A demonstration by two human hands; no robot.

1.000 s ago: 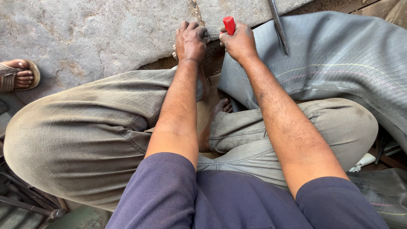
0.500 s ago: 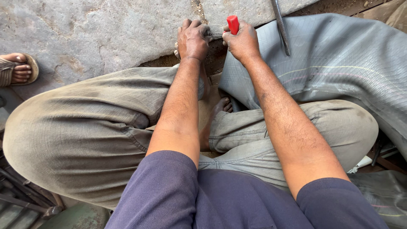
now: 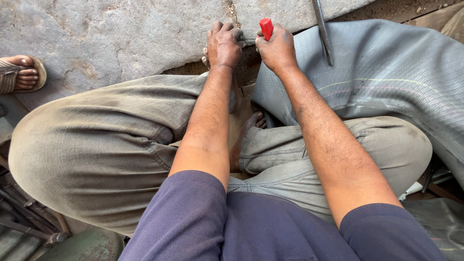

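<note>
Gripping: right hand [image 3: 276, 48] closes its fingers round a red-handled tool [image 3: 266, 28], red end standing up out of the fist.
Landmark: grey rubber tube [image 3: 386, 82], draped over the person's right knee; every place below is told from it.
Red-handled tool: just off the tube's near-left edge, above the dark gap at the stone slab [image 3: 121, 38]; a thin metal shank [image 3: 248, 39] runs from it toward the left hand.
Left hand: left hand [image 3: 223, 46], left of the tube and close beside the right hand, fingers curled shut over the shank's far end; what lies under them cannot be told.
Metal rod: long grey rod [image 3: 323, 31] lying across the tube's upper edge, untouched.
Other foot: sandalled foot [image 3: 21, 73] of another person, well apart to the left of the tube.
Handling judgement: both fists want to stay tight and close together, left hand steadying the tip while the right turns or presses.
Risk: a slip would likely drive the shank toward the left fingers or the rubber.
</note>
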